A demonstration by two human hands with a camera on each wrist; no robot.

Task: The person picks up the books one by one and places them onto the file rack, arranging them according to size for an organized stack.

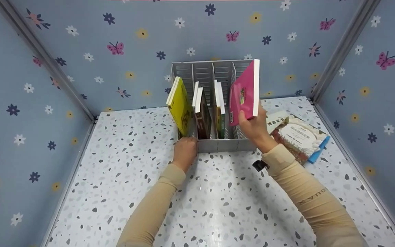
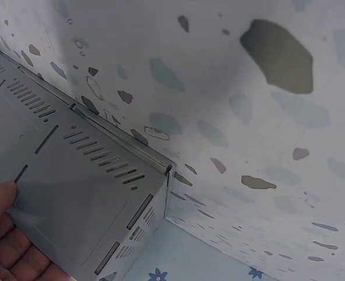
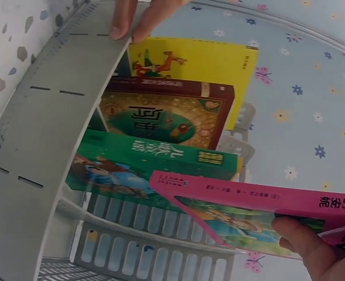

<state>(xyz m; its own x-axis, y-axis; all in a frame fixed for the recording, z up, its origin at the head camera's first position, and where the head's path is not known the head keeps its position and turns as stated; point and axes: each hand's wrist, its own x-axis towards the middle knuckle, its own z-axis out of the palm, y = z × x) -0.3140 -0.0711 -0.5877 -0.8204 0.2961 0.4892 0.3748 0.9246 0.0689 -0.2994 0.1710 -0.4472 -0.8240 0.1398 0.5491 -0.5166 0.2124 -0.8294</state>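
Note:
A pink book (image 1: pixel 243 91) is gripped by my right hand (image 1: pixel 255 126), thumb on one cover, above the rightmost compartment of a grey book rack (image 1: pixel 231 145). In the right wrist view the pink book (image 3: pixel 260 202) tilts beside a green book (image 3: pixel 154 161). My left hand (image 1: pixel 184 151) pinches the rack's front left edge between thumb and fingers; the left wrist view shows this hand (image 2: pixel 14 240) on the slotted grey panel (image 2: pixel 72 181). A yellow book (image 1: pixel 181 106) leans in the leftmost compartment. Brown (image 1: pixel 202 115) and green-covered books stand in the middle compartments.
To the right of the rack, a few books or packets (image 1: pixel 297 137) lie on the speckled tabletop (image 1: pixel 125 164), one with a blue edge (image 1: pixel 319 150). Flower-patterned panels (image 1: pixel 132 44) enclose the back and both sides. A small black object (image 1: pixel 260 165) is at the right wrist.

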